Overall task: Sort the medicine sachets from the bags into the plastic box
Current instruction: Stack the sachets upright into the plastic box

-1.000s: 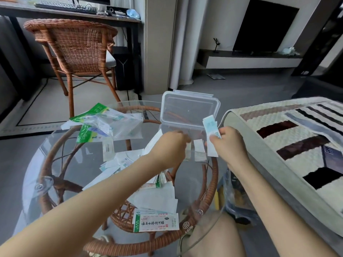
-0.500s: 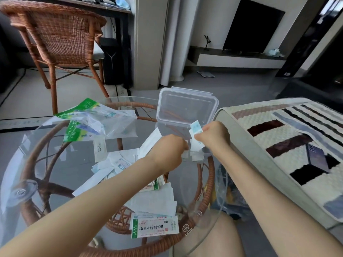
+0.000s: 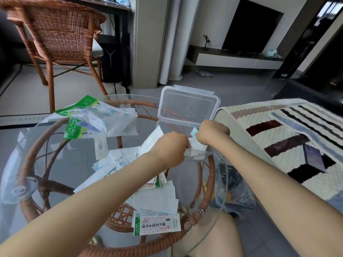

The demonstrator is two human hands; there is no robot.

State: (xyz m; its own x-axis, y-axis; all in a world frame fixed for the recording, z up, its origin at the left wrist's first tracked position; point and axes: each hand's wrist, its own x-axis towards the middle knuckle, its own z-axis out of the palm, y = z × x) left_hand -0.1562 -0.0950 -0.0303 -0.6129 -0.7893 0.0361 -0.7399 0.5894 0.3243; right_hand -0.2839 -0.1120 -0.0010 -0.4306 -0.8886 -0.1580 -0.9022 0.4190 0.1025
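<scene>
Just past the middle of the round glass table (image 3: pixel 74 164) stands the clear plastic box (image 3: pixel 170 127), its lid (image 3: pixel 187 108) swung up and back so that it stands nearly upright behind the base. Inside the base lie several white sachets (image 3: pixel 197 153) stacked flat against the near wall; how many cannot be told, since both hands meet over them. The right hand (image 3: pixel 213 132) is curled into a fist over the box and pinches a blue-tipped sachet (image 3: pixel 194 131), whose end pokes out toward the left hand. The left hand (image 3: pixel 169 148) sits at the box's near-left edge with its back to the camera and its fingers curled under; white sachet edges show at its fingertips, but whether it grips them cannot be told. The bags (image 3: pixel 104 119) – clear plastic with green print – lie crumpled at the far left of the table, well apart from the box. Between them and the person, loose sachets (image 3: pixel 118 161) are scattered across the glass, and a green-and-white packet (image 3: pixel 156 224) lies at the near edge.
</scene>
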